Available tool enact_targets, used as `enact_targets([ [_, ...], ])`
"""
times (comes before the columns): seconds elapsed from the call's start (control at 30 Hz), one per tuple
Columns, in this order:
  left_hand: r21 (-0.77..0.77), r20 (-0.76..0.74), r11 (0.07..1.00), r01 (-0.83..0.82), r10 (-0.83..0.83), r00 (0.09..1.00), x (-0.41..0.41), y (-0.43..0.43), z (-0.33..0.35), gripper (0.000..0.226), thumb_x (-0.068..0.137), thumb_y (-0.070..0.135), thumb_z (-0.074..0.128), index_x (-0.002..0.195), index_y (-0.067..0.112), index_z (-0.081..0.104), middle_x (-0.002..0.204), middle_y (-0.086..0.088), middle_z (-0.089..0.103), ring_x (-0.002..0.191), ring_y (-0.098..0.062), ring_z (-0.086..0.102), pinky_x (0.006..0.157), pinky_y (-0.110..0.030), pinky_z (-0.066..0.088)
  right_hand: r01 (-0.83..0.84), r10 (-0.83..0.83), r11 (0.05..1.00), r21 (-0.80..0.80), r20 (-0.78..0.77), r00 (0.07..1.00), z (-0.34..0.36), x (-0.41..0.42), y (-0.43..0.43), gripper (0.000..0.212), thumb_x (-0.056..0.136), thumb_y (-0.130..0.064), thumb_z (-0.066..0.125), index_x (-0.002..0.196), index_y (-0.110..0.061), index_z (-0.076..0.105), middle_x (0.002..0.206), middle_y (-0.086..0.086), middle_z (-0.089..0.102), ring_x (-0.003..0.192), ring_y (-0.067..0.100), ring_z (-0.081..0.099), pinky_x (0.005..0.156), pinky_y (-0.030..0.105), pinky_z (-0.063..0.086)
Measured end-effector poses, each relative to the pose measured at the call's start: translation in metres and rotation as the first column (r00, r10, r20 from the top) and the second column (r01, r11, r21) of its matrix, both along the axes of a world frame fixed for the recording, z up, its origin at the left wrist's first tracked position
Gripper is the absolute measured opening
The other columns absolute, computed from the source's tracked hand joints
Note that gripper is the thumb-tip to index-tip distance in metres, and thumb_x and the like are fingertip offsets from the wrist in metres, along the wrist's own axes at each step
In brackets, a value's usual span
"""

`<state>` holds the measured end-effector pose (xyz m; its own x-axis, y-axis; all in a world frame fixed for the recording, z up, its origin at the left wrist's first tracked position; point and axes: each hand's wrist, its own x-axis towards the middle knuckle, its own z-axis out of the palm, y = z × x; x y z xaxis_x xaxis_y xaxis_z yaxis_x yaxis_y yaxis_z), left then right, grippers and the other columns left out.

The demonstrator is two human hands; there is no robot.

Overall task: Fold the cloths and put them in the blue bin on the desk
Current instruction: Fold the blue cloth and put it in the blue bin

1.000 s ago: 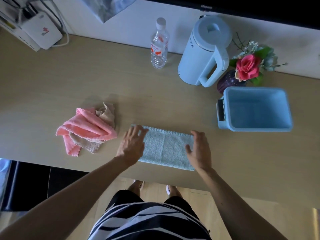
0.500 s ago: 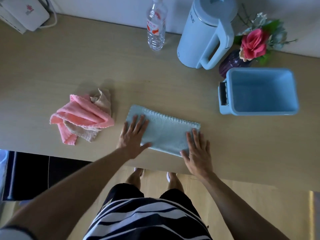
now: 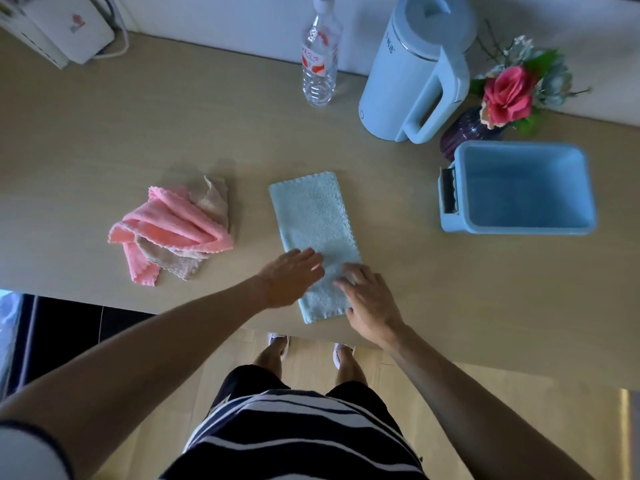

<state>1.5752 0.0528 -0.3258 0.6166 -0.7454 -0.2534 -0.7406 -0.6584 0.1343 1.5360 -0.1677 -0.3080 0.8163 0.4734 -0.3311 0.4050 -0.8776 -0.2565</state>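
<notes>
Fingers (image 3: 308, 258) of my left hand (image 3: 292, 277) lie straight and close together, flat on the near-left part of the pale blue cloth (image 3: 313, 216), gripping nothing. My right hand (image 3: 372, 301) rests on its near-right part, loosely spread and pressing the fabric without pinching it. The pale blue cloth is folded into a long strip on the worktop (image 3: 138, 133), running far to near, its near end close to the near edge. To the left and apart from it, a pink cloth (image 3: 173, 226) lies crumpled over a beige cloth (image 3: 173, 263). The blue bin (image 3: 516, 232) stands to the right, well apart from my hands. Beyond it are a vase of flowers (image 3: 464, 129) and a pale kettle (image 3: 408, 74), and a clear bottle (image 3: 320, 60) stands at the far edge.
</notes>
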Motion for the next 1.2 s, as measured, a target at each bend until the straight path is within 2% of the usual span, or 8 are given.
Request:
enact_targets([
  [0.3,0.056,-0.115,0.995,-0.079,0.085,0.990,-0.022,0.008,0.007,0.072,0.059,0.053,0.079,0.118,0.014,0.062,0.128,-0.010,0.058,0.121,-0.030,0.054,0.100,-0.040,0.048,-0.069,0.069,0.998,-0.003,0.085,0.994,-0.008,0.024,-0.005,0.019,0.080,-0.016,0.064,0.099,-0.021,0.066,0.109,-0.003,0.056,0.104,0.022,0.058,0.087,0.036,0.047],
  [0.4,0.037,-0.160,0.985,-0.169,0.173,0.972,-0.027,0.010,0.006,0.085,0.057,0.063,0.077,0.125,0.014,0.058,0.126,-0.006,0.058,0.119,-0.027,0.054,0.099,-0.040,0.047,0.028,-0.023,0.997,0.068,-0.069,0.997,0.002,0.034,0.005,0.009,0.091,-0.022,0.057,0.097,-0.017,0.062,0.101,0.002,0.063,0.095,0.028,0.062,0.081,0.038,0.045],
  [0.6,-0.232,-0.418,0.768,-0.597,0.475,0.774,-0.035,0.003,0.017,0.009,0.086,0.023,0.065,0.088,0.015,0.064,0.075,-0.002,0.068,0.070,-0.029,0.063,0.089,-0.042,0.047,0.361,-0.137,0.899,0.249,-0.622,0.771,0.023,0.033,0.001,0.028,0.097,-0.045,0.052,0.098,-0.017,0.055,0.081,0.000,0.062,0.072,0.018,0.061,0.065,0.040,0.047],
  [0.7,-0.183,-0.567,0.633,-0.752,0.557,0.607,-0.033,0.003,0.022,0.013,0.092,0.023,0.065,0.087,0.010,0.064,0.070,-0.005,0.065,0.060,-0.027,0.053,0.068,-0.032,0.045,0.456,-0.127,0.841,0.292,-0.712,0.691,0.031,0.030,-0.006,0.044,0.079,-0.053,0.072,0.109,-0.027,0.054,0.093,-0.006,0.065,0.078,0.015,0.063,0.065,0.029,0.049],
  [0.77,-0.134,-0.642,0.582,-0.802,0.566,0.517,-0.026,0.003,0.027,0.017,0.093,0.027,0.065,0.087,0.011,0.062,0.073,-0.003,0.063,0.062,-0.022,0.051,0.061,-0.028,0.038,0.474,-0.130,0.827,0.303,-0.717,0.685,0.033,0.029,-0.009,0.057,0.071,-0.047,0.079,0.118,-0.029,0.052,0.104,-0.008,0.065,0.090,0.012,0.066,0.073,0.030,0.054],
  [0.93,-0.104,-0.693,0.475,-0.874,0.595,0.406,-0.009,-0.001,0.027,0.018,0.091,0.030,0.068,0.090,0.013,0.064,0.069,0.003,0.058,0.058,-0.016,0.051,0.053,-0.027,0.035,0.656,-0.327,0.664,0.359,-0.649,0.686,0.029,0.036,-0.011,0.026,0.093,-0.028,0.066,0.114,-0.013,0.062,0.096,-0.006,0.064,0.080,-0.003,0.063,0.072,0.032,0.048],
  [1.0,-0.122,-0.749,0.418,-0.900,0.556,0.360,-0.005,0.002,0.025,0.016,0.088,0.029,0.074,0.094,0.019,0.063,0.071,0.009,0.061,0.058,-0.005,0.054,0.054,-0.020,0.040,0.761,-0.430,0.573,0.305,-0.678,0.596,0.027,0.042,-0.011,0.049,0.096,-0.032,0.062,0.138,-0.010,0.051,0.120,-0.004,0.057,0.106,0.012,0.062,0.088,0.032,0.047],
  [1.2,-0.057,-0.772,0.397,-0.916,0.564,0.292,0.001,0.001,0.015,0.046,0.083,0.019,0.079,0.122,0.011,0.056,0.101,-0.007,0.073,0.085,-0.026,0.070,0.078,-0.042,0.059,0.810,-0.566,0.498,0.310,-0.591,0.575,0.016,0.060,-0.009,0.051,0.102,-0.029,0.052,0.147,-0.008,0.042,0.121,0.016,0.063,0.103,0.032,0.063,0.080,0.033,0.047],
])
